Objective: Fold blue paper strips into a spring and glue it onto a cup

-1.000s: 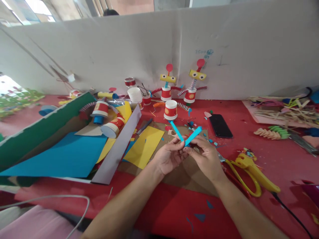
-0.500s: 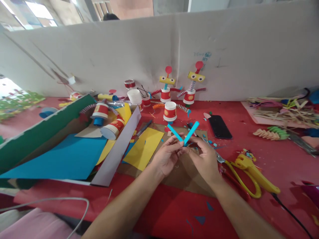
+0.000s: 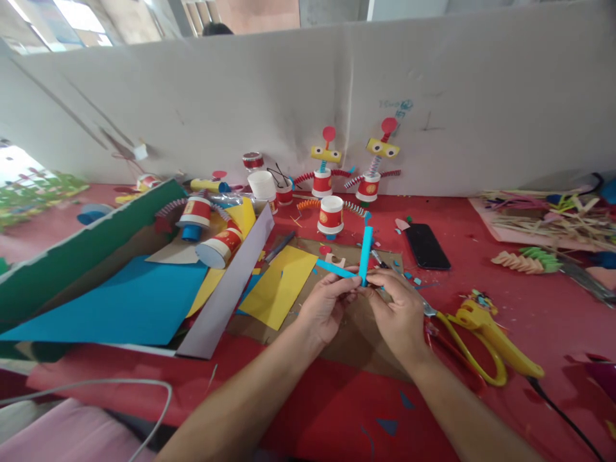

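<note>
Strips of blue paper meet at an angle above the cardboard; left hand and right hand each have their grip pinched at the join, probably to steady it. Leftward on the bench, a box contains a blue sheet and cup figures.

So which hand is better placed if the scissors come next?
Probably the right hand: the scissors lie right beside it, while the left hand is farther away. Both hold blue paper.
</note>
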Tool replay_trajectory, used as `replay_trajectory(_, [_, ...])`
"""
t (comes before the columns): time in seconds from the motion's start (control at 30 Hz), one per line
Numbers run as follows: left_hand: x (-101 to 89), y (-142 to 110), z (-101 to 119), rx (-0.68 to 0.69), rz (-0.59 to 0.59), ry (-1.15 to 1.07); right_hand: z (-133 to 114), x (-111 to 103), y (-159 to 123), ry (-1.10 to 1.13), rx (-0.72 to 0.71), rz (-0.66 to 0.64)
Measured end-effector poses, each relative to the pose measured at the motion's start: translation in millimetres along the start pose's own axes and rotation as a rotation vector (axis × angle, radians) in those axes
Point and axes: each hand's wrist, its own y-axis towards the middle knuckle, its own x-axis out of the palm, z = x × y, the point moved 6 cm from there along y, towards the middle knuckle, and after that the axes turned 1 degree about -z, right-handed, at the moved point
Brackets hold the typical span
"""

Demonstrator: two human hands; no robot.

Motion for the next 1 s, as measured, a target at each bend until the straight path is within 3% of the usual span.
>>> replay_trajectory(0.17, [-2.3,3.0,-0.8,0.01,-0.006,-0.017,9.5,3.5,3.0,0.164,0.12,-0.003])
replay_trajectory(0.33, [-1.7,-1.7,7.5,0.162,0.019,0.044,19.5,13.9,4.3,0.422,0.35,-0.098])
replay_trajectory(0.47, [0.9,-6.5,7.6,0.196,0.039,0.123,23.7,13.8,2.4,0.493,0.48,-0.072])
replay_trajectory(0.7, [-1.5,-4.4,0.8,0.12,0.056,0.076,30.1,12.9,0.8,0.47,0.557,-0.068])
replay_trajectory(1.0, [4.5,-5.3,4.2,0.152,-0.002,0.086,33.2,13.7,-2.8,0.485,0.585,-0.023])
